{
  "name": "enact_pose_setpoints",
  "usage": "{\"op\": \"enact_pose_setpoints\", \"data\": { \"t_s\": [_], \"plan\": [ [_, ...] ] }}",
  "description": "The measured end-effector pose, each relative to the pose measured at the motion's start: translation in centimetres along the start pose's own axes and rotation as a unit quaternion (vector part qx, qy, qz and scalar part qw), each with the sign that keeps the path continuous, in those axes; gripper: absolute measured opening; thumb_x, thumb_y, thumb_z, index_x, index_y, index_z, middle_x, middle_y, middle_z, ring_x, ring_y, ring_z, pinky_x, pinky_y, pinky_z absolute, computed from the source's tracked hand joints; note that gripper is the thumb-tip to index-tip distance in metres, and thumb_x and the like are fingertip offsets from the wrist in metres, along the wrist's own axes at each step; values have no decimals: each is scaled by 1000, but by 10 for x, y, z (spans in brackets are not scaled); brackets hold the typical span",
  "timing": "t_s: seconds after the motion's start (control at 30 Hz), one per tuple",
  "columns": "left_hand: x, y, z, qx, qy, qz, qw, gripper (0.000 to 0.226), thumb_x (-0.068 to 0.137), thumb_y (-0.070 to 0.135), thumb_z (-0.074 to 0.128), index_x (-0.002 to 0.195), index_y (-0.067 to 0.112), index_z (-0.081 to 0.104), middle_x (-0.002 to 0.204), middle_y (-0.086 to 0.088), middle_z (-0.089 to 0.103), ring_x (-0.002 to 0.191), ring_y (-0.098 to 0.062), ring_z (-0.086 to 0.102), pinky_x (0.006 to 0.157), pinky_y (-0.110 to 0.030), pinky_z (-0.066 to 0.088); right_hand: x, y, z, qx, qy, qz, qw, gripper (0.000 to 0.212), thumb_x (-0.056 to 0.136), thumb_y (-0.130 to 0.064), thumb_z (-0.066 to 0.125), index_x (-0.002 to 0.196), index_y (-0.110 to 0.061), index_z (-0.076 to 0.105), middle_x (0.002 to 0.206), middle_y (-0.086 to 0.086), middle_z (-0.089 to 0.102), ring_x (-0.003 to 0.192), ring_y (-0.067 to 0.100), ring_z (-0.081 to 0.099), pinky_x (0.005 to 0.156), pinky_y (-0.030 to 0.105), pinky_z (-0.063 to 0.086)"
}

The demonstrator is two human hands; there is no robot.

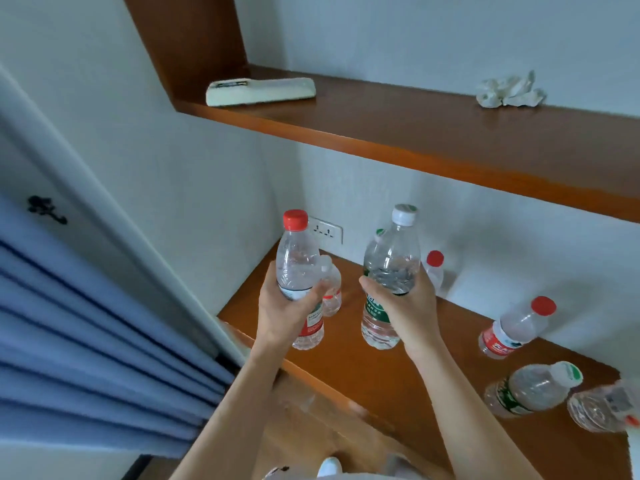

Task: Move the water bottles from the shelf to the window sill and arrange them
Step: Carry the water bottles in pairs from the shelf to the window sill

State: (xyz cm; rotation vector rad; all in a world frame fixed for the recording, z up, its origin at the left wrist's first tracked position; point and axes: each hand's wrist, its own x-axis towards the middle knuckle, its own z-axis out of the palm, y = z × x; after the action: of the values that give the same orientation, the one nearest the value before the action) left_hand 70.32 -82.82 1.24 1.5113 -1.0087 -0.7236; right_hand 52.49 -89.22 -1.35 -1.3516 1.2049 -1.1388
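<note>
Blue pleated curtain [86, 323] hangs at L. Upper brown wooden shelf [450, 140] carries a white remote [259, 91] & crumpled white tissue [509, 90]. Lower wooden shelf [398, 375] holds several other clear plastic bottles [512, 327], some crowding behind the hands. Both arms reach fwd. Left hand [287, 313] grip is wrapped round a red-cap clear bottle [298, 258]. Right hand [405, 303] grip is wrapped round a white-cap green-label bottle [391, 265]. Both are upright at the lower shelf's L end.

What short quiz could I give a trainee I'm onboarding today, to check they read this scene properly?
1. True or false: the left hand holds a green-capped bottle.
2. What lies on the upper shelf? A) white remote and crumpled tissue B) two bottles C) a cup
3. Fill in: the right hand grips the white-capped bottle, whose label is ____.
Key: 1 false, a red-capped bottle; 2 A; 3 green.
</note>
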Motion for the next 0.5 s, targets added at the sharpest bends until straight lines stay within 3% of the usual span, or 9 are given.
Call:
{"op": "enact_pose_setpoints", "data": {
  "t_s": [0.03, 0.13, 0.27, 0.37, 0.5],
  "plan": [
    [-5, -1, -9, 0, 28, -9, 1000, 63, 69, 46, 78, 123, 33, 49, 107, 16, 64, 96, 0, 66, 64, -7, 51, 0, -1, 9, 2, -26, -4, 1000, 77, 65, -51, 88, 132, -34, 52, 117, -16, 66, 112, 3, 63, 97, 36, 57],
    [-31, -2, -38, -7, 111, -31, 993, 60, 65, 48, 81, 115, 36, 52, 101, 10, 67, 91, -7, 68, 64, -13, 54, -8, -8, 36, -12, -112, -27, 993, 66, 68, -47, 88, 123, -43, 52, 110, -30, 63, 109, -10, 59, 94, 20, 53],
    [-78, -12, -76, -12, 218, -58, 974, 54, 69, 36, 87, 112, 28, 56, 97, 1, 70, 90, -14, 70, 71, -24, 58, -34, -11, 72, -19, -217, -46, 975, 74, 67, -46, 86, 131, -31, 51, 118, -12, 63, 110, 0, 61, 94, 28, 54],
    [-122, -20, -99, -25, 300, -78, 950, 49, 72, 24, 87, 111, 27, 58, 96, 0, 71, 89, -16, 71, 72, -26, 58, -63, -11, 100, -14, -293, -53, 955, 57, 72, -33, 89, 119, -36, 56, 109, -15, 66, 104, -3, 62, 89, 23, 52],
    [-179, -25, -131, -28, 401, -98, 910, 46, 71, 15, 87, 105, 28, 59, 92, 3, 71, 83, -11, 71, 67, -20, 55, -108, -10, 138, -23, -377, -72, 923, 52, 73, -28, 89, 115, -25, 59, 106, -13, 67, 99, -2, 64, 83, 20, 50]
  ]
}}
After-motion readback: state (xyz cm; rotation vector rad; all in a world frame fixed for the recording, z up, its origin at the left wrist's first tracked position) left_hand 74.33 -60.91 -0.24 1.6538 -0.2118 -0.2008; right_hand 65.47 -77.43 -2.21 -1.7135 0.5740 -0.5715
